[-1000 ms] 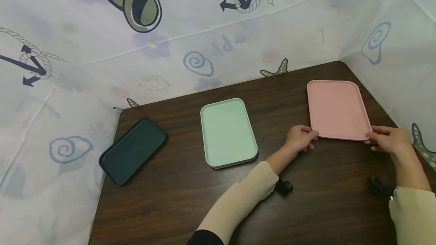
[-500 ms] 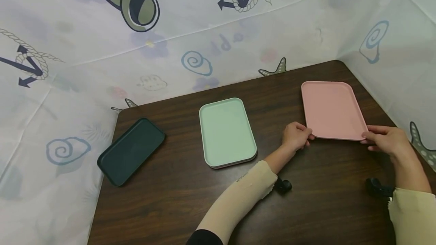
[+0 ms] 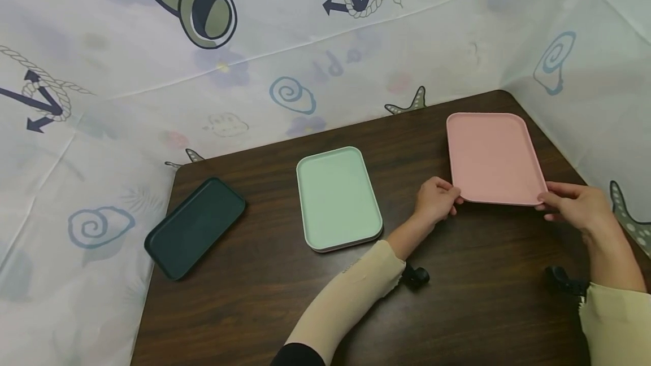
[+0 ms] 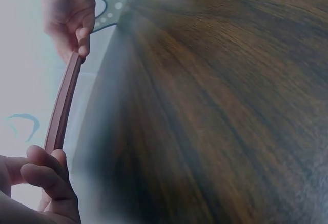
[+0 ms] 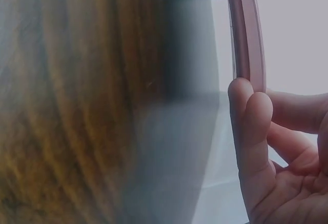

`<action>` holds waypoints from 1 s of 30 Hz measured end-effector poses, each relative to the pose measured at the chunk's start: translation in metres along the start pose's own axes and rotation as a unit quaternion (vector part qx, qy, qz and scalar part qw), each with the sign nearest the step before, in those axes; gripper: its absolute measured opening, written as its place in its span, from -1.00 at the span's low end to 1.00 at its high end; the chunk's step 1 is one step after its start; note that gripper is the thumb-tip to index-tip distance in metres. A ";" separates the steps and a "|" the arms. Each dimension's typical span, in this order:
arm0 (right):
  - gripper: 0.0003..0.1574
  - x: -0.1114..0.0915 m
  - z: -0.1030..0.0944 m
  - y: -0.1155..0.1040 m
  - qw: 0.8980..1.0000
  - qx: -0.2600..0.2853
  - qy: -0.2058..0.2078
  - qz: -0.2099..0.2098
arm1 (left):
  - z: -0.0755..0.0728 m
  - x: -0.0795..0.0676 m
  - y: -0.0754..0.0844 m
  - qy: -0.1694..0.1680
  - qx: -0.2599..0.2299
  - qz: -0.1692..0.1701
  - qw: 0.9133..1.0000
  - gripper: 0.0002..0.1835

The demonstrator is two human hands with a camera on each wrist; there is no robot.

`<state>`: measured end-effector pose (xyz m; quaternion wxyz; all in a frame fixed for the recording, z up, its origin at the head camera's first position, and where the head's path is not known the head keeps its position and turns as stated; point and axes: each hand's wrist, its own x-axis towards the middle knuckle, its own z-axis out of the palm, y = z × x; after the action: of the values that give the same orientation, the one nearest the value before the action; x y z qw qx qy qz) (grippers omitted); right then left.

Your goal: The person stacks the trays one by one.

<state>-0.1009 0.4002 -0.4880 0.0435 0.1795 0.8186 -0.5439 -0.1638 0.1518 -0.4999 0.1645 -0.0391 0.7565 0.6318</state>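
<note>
Our left fingers [image 3: 450, 192] and right fingers [image 3: 551, 200] pinch the pink tray's [image 3: 495, 157] near corners, near the desk's [image 3: 473, 309] right edge, wider room leftward.

Pink rectangular tray [image 3: 495, 158], shallow-rimmed with rounded corners, inner face upward, toward 2 o'clock on the desk [image 3: 458, 309]; its 7 o'clock corner is pinched by the left hand [image 3: 434, 199], its 5 o'clock corner by the right hand [image 3: 580, 205].
</note>
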 end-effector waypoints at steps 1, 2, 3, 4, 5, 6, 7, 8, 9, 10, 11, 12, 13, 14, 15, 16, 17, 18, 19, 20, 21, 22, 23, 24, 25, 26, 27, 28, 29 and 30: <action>-0.25 0.000 0.001 -0.003 1.000 0.001 0.002 -0.005 | -0.002 0.000 0.001 -0.001 -0.002 -0.002 1.000 -0.80; -0.25 0.000 0.001 -0.005 1.000 0.002 0.004 -0.009 | -0.004 0.000 0.003 -0.002 -0.008 -0.002 1.000 -0.81; -0.25 -0.001 0.002 -0.008 1.000 0.004 0.005 -0.013 | -0.006 0.000 0.004 -0.002 -0.012 -0.001 1.000 -0.83; -0.25 -0.001 0.003 -0.011 1.000 0.006 0.006 -0.017 | -0.009 0.000 0.005 -0.004 -0.017 0.000 1.000 -0.84; -0.25 -0.001 0.004 -0.015 1.000 0.006 0.008 -0.021 | -0.011 -0.001 0.006 -0.004 -0.019 0.004 1.000 -0.85; -0.26 -0.002 0.005 -0.018 1.000 0.006 0.009 -0.026 | -0.014 -0.001 0.006 -0.005 -0.021 0.008 1.000 -0.85; -0.26 -0.003 0.006 -0.021 0.999 0.004 0.009 -0.031 | -0.017 -0.001 0.007 -0.005 -0.022 0.014 1.000 -0.85; -0.26 -0.004 0.007 -0.024 0.999 0.005 0.008 -0.034 | -0.020 -0.002 0.007 -0.007 -0.024 0.021 0.999 -0.83; -0.28 -0.004 0.008 -0.028 0.999 0.009 0.008 -0.037 | -0.023 -0.003 0.008 -0.008 -0.022 0.028 0.999 -0.82; -0.29 -0.005 0.009 -0.030 0.999 0.013 0.006 -0.041 | -0.027 -0.004 0.008 -0.010 -0.018 0.035 0.999 -0.80; -0.38 -0.006 0.010 -0.032 0.999 0.022 0.006 -0.044 | -0.030 -0.006 0.008 -0.012 -0.014 0.044 0.999 -0.77; -0.45 -0.006 0.012 -0.034 0.998 0.030 0.003 -0.046 | -0.034 -0.007 0.008 -0.014 -0.010 0.052 0.999 -0.74; -0.46 -0.007 0.013 -0.036 0.998 0.038 0.000 -0.050 | -0.038 -0.009 0.008 -0.016 -0.007 0.061 0.998 -0.71; -0.53 -0.007 0.015 -0.038 0.997 0.048 -0.002 -0.054 | -0.042 -0.012 0.007 -0.017 -0.004 0.069 0.997 -0.69; -0.54 -0.008 0.017 -0.040 0.997 0.052 -0.005 -0.060 | -0.047 -0.014 0.007 -0.020 -0.003 0.078 0.997 -0.67; -0.51 -0.008 0.019 -0.041 0.996 0.053 -0.008 -0.066 | -0.051 -0.017 0.006 -0.022 -0.004 0.087 0.996 -0.66; -0.52 -0.009 0.022 -0.044 0.996 0.052 -0.010 -0.072 | -0.056 -0.019 0.006 -0.025 -0.005 0.095 0.995 -0.65; -0.44 -0.009 0.025 -0.046 0.996 0.046 -0.014 -0.079 | -0.061 -0.022 0.005 -0.027 -0.007 0.102 0.994 -0.64; -0.39 -0.009 0.028 -0.049 0.995 0.040 -0.017 -0.087 | -0.065 -0.024 0.005 -0.029 -0.008 0.110 0.993 -0.64; -0.39 -0.009 0.031 -0.051 0.995 0.035 -0.019 -0.092 | -0.070 -0.026 0.005 -0.032 -0.010 0.117 0.993 -0.64; -0.35 -0.010 0.033 -0.054 0.995 0.027 -0.023 -0.098 | -0.075 -0.028 0.006 -0.035 -0.011 0.123 0.992 -0.64; -0.36 -0.010 0.036 -0.057 0.994 0.024 -0.026 -0.103 | -0.080 -0.030 0.006 -0.039 -0.013 0.129 0.991 -0.64; -0.37 -0.010 0.039 -0.059 0.993 0.023 -0.029 -0.108 | -0.085 -0.032 0.006 -0.041 -0.014 0.133 0.990 -0.64; -0.38 -0.011 0.042 -0.061 0.993 0.020 -0.034 -0.112 | -0.090 -0.034 0.006 -0.043 -0.014 0.136 0.990 -0.64; -0.39 -0.011 0.046 -0.064 0.992 0.020 -0.038 -0.116 | -0.095 -0.036 0.006 -0.043 -0.014 0.138 0.989 -0.64; -0.40 -0.011 0.049 -0.065 0.991 0.023 -0.045 -0.121 | -0.101 -0.038 0.005 -0.043 -0.015 0.139 0.989 -0.64; -0.40 -0.011 0.053 -0.067 0.990 0.027 -0.051 -0.125 | -0.106 -0.040 0.005 -0.042 -0.013 0.140 0.989 -0.64; -0.40 -0.012 0.057 -0.069 0.990 0.027 -0.056 -0.129 | -0.112 -0.042 0.004 -0.040 -0.012 0.139 0.989 -0.64; -0.41 -0.012 0.061 -0.070 0.989 0.027 -0.061 -0.133 | -0.117 -0.045 0.004 -0.037 -0.009 0.137 0.990 -0.63; -0.41 -0.013 0.066 -0.072 0.988 0.028 -0.065 -0.135 | -0.122 -0.048 0.002 -0.033 -0.008 0.133 0.990 -0.63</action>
<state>-0.1219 0.3125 -0.4485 0.0179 0.0329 0.8154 -0.5777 -0.1438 0.0269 -0.4654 0.1037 0.0820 0.7437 0.6553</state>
